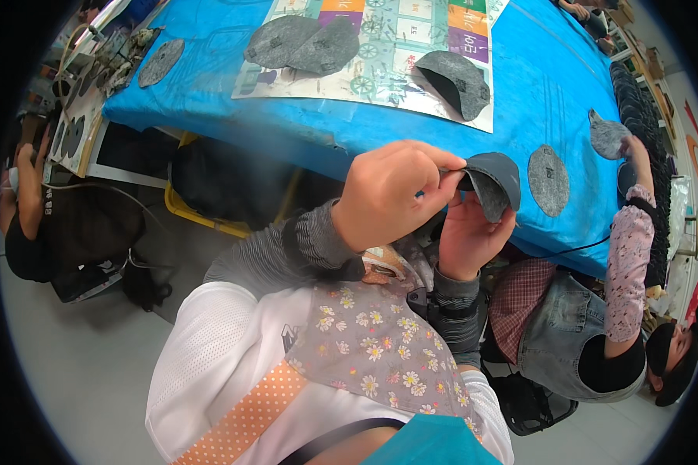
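A dark grey felt piece, folded into a curved cup shape, is held up in front of me by both hands. My left hand pinches its left edge between thumb and fingers. My right hand supports it from below, fingers curled under the fold. Both hands hover just off the near edge of the blue-covered table.
Several grey felt pieces lie on the blue cover and on a printed board-game sheet. A co-worker in a floral sleeve reaches onto the table at right beside a stack of dark felt pieces. Another person sits at left.
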Demonstrator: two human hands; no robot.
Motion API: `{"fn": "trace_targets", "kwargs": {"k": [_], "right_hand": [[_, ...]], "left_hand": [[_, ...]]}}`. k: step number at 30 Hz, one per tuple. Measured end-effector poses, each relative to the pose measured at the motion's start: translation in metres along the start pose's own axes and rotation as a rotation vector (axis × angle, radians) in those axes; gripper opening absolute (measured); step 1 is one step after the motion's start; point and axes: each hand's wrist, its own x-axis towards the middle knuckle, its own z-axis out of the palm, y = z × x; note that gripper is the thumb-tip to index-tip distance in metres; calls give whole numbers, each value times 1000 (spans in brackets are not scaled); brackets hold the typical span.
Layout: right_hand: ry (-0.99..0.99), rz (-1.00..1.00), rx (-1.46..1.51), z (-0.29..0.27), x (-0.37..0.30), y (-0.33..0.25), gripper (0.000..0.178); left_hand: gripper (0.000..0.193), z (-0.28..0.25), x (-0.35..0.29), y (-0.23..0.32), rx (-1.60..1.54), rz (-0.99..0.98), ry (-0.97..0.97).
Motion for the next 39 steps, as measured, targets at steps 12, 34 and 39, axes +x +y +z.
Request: {"fn": "trace_targets", "kwargs": {"k": [12,34,39], "right_hand": [[-64,-145,-46,-12,-8,-1,55],[-137,636,-627,1,4,-33,48],[-750,1031,-574,-32,0,-70,30]], "left_hand": [[86,0,-6,16,-95,38,-64],[42,-6,-23,-23,95,-341,-167],[34,-25,-24,-57,129,-431,75]]}}
